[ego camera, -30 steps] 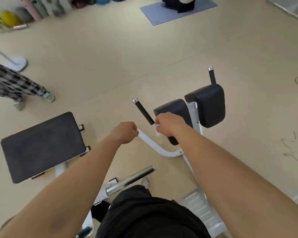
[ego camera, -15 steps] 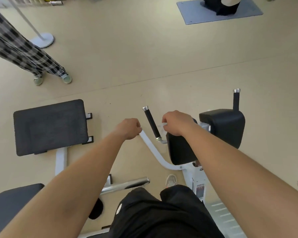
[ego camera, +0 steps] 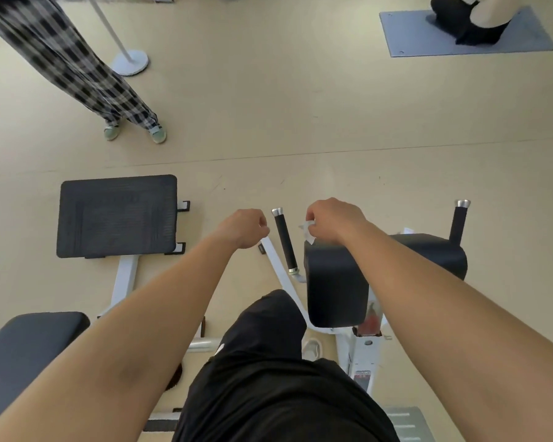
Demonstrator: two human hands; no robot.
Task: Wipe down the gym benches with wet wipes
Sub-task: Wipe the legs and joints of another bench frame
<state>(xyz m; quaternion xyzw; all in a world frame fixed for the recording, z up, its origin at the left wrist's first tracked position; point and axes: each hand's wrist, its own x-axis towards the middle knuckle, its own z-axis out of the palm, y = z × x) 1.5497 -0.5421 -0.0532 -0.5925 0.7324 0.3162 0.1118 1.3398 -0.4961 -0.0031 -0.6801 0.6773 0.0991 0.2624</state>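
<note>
Two hands either side of the black handle, right hand pinching a crumpled white wipe just above the black pad, left hand clenched in a fist, apart from the wipe.

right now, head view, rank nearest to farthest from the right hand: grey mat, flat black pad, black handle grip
1. black handle grip, just left of the right hand, which pinches a wet wipe
2. flat black pad, farther left
3. grey mat, far across the floor, upper right
</note>
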